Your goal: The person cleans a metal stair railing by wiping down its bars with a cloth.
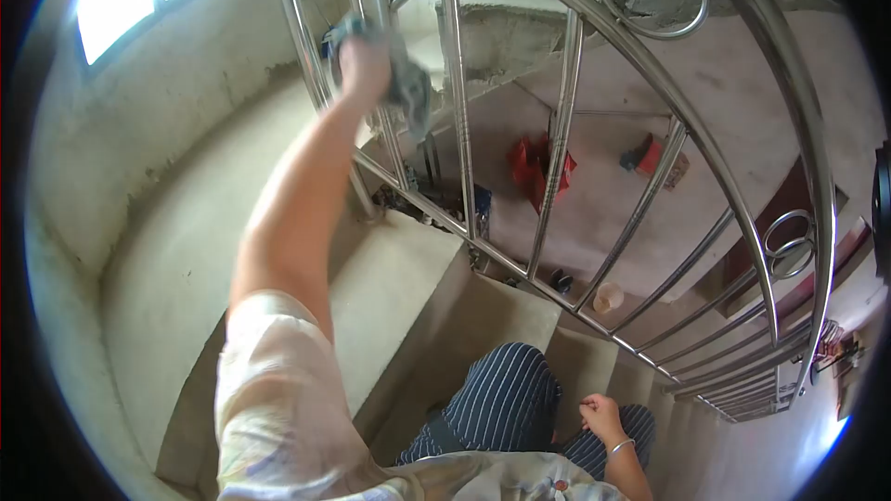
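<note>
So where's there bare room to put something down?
The wide step looks bare between the curved wall and left arm. The next step down does too, between that arm and the railing. It's crowded where the left hand holds a grey cloth at the railing.

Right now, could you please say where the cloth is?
The cloth is upper left in the head view, in the left hand, by the railing.
</note>
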Action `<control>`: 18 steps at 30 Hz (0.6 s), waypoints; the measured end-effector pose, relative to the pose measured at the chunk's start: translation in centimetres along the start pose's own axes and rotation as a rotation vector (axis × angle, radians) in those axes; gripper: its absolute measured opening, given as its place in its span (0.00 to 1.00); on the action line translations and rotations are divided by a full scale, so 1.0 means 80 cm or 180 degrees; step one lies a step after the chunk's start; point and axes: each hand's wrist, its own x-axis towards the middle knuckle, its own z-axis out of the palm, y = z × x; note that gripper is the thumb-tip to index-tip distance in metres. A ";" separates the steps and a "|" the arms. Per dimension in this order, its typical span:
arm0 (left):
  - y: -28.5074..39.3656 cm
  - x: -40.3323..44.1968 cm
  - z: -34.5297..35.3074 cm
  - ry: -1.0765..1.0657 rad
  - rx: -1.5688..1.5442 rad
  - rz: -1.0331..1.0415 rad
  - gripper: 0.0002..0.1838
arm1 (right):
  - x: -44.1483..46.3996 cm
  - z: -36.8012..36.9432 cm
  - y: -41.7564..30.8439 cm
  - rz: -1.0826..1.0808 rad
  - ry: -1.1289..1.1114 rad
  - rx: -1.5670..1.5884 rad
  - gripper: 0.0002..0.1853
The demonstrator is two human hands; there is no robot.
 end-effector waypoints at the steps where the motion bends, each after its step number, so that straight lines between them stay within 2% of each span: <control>1: -0.021 0.074 0.016 0.0617 0.0071 0.0553 0.19 | 0.000 0.000 0.006 -0.0129 0.0037 0.0015 0.10; 2: 0.015 0.093 -0.004 0.0980 0.0156 0.0890 0.19 | -0.004 0.001 -0.001 -0.0087 0.0055 0.0021 0.10; 3: 0.043 0.118 -0.021 0.0814 0.0223 0.0878 0.20 | -0.007 0.001 -0.018 0.0010 -0.0027 -0.0045 0.10; 5: 0.063 0.239 -0.077 -0.1242 0.2275 0.1556 0.21 | -0.010 0.000 -0.034 0.0120 -0.0104 -0.0144 0.10; 6: 0.053 0.217 -0.056 -0.1354 0.2262 0.1546 0.21 | -0.008 0.002 -0.033 0.0122 -0.0102 -0.0169 0.10; 10: 0.011 0.076 0.004 0.0382 0.0275 0.0188 0.29 | 0.000 0.009 -0.021 -0.0049 -0.0039 -0.0318 0.08; 11: -0.022 0.053 0.024 0.0762 0.0341 0.0384 0.31 | 0.001 0.010 -0.022 -0.0155 -0.0035 -0.0374 0.08; 14: -0.126 -0.035 0.067 0.0153 0.0037 0.0068 0.30 | -0.003 0.008 -0.042 -0.0057 -0.0020 -0.0475 0.07; 15: -0.129 -0.084 0.072 0.0099 0.0344 -0.0481 0.28 | -0.009 0.007 -0.042 -0.0075 -0.0019 -0.0458 0.07; 16: -0.153 -0.116 0.084 -0.0098 0.0082 -0.0460 0.26 | -0.004 0.010 -0.022 -0.0422 0.0138 -0.0404 0.06; 17: -0.172 -0.152 0.093 -0.0064 0.0117 -0.0388 0.23 | -0.008 0.010 -0.021 -0.0395 0.0193 -0.0383 0.06; 18: -0.192 -0.167 0.103 -0.0016 0.0760 -0.0371 0.20 | -0.009 0.008 -0.024 -0.0282 0.0111 -0.0346 0.07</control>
